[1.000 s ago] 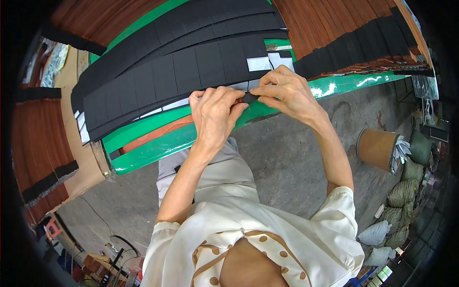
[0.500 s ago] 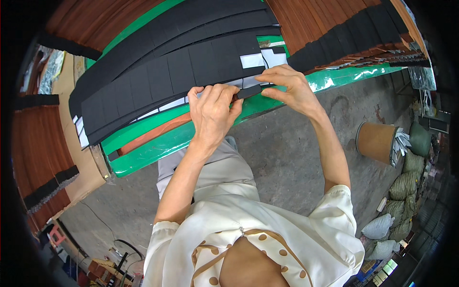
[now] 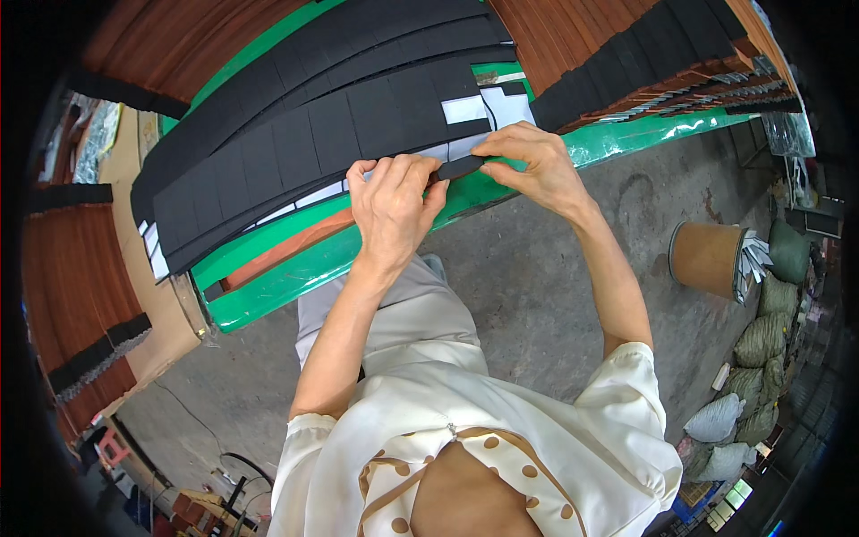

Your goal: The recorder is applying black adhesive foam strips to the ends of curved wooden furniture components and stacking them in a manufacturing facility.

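Note:
A long reddish-brown strip (image 3: 295,250) lies along the near edge of the green-covered table, with a black piece on its far-left tip. Around the strip near its right end, my left hand (image 3: 391,208) is closed, thumb and fingers pressing on it. Its black-wrapped right end (image 3: 461,168) shows between my two hands. My right hand (image 3: 535,170) pinches the tip of that black end between thumb and fingers. Just beyond lie overlapping rows of black rectangular patches (image 3: 295,152) on white backing, and one bare white rectangle (image 3: 464,110) shows near their right end.
Stacks of brown strips with black ends (image 3: 640,76) stand at the right, with another stack (image 3: 80,295) at the left. The green table cover (image 3: 268,309) ends just before my body. On the floor to the right are a brown drum (image 3: 707,259) and several sacks (image 3: 761,340).
My right hand has shifted slightly left and its fingers have closed onto the tip of the black end. My left hand has barely moved.

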Available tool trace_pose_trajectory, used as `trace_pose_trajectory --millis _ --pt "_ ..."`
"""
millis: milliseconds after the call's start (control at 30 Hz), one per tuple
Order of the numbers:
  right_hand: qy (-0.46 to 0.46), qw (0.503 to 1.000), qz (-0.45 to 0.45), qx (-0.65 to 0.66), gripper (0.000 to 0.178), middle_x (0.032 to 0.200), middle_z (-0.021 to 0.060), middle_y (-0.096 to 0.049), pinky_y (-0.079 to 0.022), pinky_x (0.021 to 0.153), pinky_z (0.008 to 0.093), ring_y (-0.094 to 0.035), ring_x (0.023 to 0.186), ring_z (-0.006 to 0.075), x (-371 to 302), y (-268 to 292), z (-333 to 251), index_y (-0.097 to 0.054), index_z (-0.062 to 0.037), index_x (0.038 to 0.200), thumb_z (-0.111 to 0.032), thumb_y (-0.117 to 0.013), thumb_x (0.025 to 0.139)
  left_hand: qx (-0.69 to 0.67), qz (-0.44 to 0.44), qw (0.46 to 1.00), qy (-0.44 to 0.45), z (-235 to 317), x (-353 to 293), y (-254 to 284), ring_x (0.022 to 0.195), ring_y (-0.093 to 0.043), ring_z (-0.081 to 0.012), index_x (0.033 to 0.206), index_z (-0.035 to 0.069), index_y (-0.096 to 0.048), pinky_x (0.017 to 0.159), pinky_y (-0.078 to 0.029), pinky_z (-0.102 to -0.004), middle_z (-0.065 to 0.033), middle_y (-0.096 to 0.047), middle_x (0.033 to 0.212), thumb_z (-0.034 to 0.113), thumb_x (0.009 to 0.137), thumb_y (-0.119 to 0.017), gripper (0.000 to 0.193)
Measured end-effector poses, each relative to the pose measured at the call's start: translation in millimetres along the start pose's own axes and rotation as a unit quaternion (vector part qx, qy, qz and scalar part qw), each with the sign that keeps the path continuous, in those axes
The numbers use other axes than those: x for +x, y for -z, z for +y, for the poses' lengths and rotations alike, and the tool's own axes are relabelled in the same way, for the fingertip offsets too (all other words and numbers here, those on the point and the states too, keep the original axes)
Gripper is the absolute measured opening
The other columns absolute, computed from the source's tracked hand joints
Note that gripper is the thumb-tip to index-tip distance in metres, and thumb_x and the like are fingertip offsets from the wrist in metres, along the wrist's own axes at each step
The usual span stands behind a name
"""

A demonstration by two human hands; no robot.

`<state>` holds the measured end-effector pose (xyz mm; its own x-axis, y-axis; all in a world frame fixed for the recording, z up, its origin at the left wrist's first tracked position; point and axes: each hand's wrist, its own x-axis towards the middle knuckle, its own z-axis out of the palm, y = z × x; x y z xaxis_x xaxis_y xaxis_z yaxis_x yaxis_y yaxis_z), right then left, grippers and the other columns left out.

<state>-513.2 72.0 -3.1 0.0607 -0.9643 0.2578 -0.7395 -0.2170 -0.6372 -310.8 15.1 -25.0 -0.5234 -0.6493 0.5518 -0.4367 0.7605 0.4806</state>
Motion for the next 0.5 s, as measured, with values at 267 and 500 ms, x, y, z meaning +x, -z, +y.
trace_pose_trajectory --millis 267,500 --pt "-0.051 0.996 -0.009 0.070 0.022 0.088 0.0062 -0.066 -0.051 0.068 0.0270 -0.063 0.078 0.0163 0.7 -2.1 1.7 -0.069 -0.0027 0.093 -0.002 -0.069 0.071 -0.002 0.001 1.000 -0.002 -0.2 1.2 1.2 0.071 -0.058 -0.0157 0.085 0.007 -0.063 0.075 -0.036 -0.0340 0.0000 -0.063 0.079 0.008 0.066 -0.074 0.022" --pt "-0.096 0.990 -0.025 0.101 0.021 0.089 0.0061 -0.067 -0.050 0.061 0.0261 -0.063 0.070 0.0143 0.6 -3.2 2.4 -0.070 -0.0041 0.096 -0.009 -0.068 0.076 -0.011 0.004 1.000 -0.012 -2.8 0.3 2.2 0.073 -0.060 -0.0155 0.084 0.007 -0.064 0.078 -0.037 -0.0353 -0.0005 -0.064 0.082 0.008 0.066 -0.075 0.022"
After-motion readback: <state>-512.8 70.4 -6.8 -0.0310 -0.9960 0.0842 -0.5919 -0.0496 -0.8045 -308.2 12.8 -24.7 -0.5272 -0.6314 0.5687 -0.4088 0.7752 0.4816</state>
